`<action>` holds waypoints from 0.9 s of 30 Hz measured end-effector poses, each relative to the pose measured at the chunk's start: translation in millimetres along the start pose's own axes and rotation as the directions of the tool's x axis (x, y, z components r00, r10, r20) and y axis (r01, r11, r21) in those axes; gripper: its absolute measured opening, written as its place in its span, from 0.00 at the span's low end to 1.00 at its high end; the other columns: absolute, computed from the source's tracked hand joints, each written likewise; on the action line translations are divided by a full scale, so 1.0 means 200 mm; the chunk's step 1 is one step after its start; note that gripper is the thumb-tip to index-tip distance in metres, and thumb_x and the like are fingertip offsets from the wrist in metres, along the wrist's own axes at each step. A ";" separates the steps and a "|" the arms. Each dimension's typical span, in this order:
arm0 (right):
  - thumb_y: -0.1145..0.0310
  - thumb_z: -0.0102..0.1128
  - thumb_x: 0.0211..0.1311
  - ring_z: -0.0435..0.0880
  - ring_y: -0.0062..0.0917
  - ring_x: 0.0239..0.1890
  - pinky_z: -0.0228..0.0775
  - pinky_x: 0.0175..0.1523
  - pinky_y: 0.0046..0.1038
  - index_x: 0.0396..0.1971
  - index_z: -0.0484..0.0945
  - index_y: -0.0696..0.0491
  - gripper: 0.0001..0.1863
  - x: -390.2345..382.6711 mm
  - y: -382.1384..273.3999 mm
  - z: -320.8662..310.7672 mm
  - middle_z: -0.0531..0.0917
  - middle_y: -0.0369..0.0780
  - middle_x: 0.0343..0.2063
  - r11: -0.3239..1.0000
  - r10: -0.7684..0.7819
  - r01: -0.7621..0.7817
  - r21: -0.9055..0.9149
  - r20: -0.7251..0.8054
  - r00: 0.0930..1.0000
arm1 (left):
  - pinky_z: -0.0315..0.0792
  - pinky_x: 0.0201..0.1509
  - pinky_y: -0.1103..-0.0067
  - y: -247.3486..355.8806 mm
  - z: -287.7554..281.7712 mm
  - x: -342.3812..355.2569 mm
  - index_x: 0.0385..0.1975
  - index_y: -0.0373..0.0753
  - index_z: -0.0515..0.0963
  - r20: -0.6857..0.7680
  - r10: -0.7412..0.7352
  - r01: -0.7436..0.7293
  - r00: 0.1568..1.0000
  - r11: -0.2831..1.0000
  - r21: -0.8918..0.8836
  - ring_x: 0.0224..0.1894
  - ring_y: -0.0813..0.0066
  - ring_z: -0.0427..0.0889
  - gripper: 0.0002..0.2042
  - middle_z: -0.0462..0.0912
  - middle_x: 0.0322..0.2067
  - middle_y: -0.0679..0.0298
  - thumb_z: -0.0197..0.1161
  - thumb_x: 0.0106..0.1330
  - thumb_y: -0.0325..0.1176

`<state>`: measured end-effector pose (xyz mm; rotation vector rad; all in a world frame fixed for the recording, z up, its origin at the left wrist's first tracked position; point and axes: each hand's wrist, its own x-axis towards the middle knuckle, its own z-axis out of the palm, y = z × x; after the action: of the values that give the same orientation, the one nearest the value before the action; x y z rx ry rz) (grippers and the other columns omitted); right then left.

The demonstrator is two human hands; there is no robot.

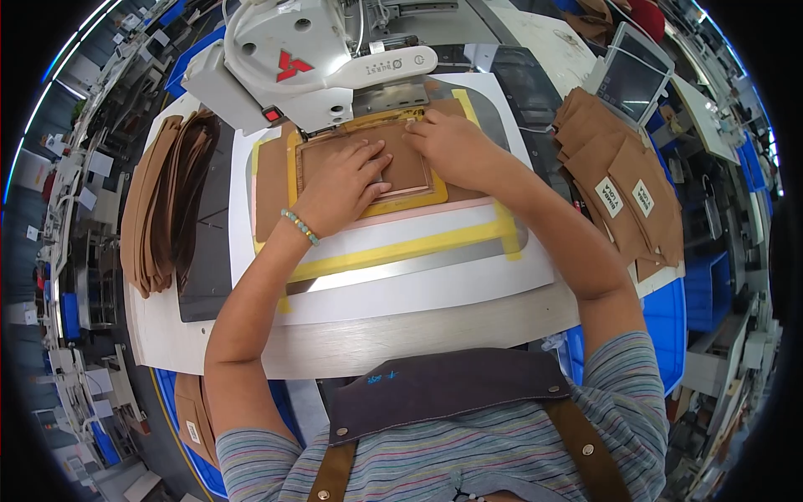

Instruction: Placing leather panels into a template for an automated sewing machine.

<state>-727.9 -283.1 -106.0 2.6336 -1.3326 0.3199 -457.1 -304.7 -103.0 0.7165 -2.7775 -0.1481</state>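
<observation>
My left hand [343,188] lies with fingers stretched out on a brown piece [408,174] inside a yellow rectangular frame [414,201]. My right hand [447,146] has its fingers curled at the frame's upper right corner; whatever is under its fingertips is hidden. The frame rests on a brown board [272,188] edged with yellow tape, above a large white sheet [418,293]. Just beyond my hands stands a white sewing machine [276,67], its head over the frame's far edge.
Brown folded pieces [150,201] stack at the left; labelled brown pieces [615,159] pile at the right, below a tilted screen [627,75]. Blue bins [665,326] sit beside and under the pale table [418,343]. Workbenches line the surroundings.
</observation>
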 end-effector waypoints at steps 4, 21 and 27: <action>0.74 0.64 0.59 0.81 0.33 0.57 0.80 0.59 0.32 0.53 0.86 0.55 0.20 0.05 -0.04 0.01 0.87 0.37 0.56 1.000 -0.012 0.012 0.002 0.012 1.000 | 0.62 0.79 0.59 -0.02 0.01 -0.02 0.67 0.36 0.77 0.009 -0.024 0.024 1.000 0.999 -0.035 0.74 0.48 0.69 0.22 0.74 0.71 0.52 0.62 0.78 0.40; 0.70 0.62 0.62 0.81 0.32 0.57 0.82 0.53 0.32 0.49 0.88 0.55 0.16 0.24 -0.19 0.14 0.87 0.34 0.54 0.996 -0.092 0.093 0.002 -0.160 0.983 | 0.68 0.75 0.64 -0.12 -0.01 -0.12 0.63 0.30 0.78 -0.092 -0.054 0.050 0.994 0.997 -0.052 0.70 0.49 0.74 0.21 0.77 0.67 0.49 0.60 0.78 0.37; 0.65 0.62 0.70 0.80 0.33 0.59 0.80 0.59 0.32 0.53 0.87 0.57 0.17 0.23 -0.21 0.11 0.85 0.36 0.59 0.990 -0.119 0.128 0.058 -0.137 0.983 | 0.68 0.76 0.63 -0.12 -0.06 -0.14 0.63 0.30 0.78 -0.103 -0.043 0.044 0.994 0.999 0.005 0.70 0.50 0.74 0.20 0.78 0.66 0.49 0.60 0.78 0.36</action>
<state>-663.7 -299.5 -116.8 2.6804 -1.1310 0.5206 -418.5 -312.1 -103.0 0.7642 -2.6672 -0.1069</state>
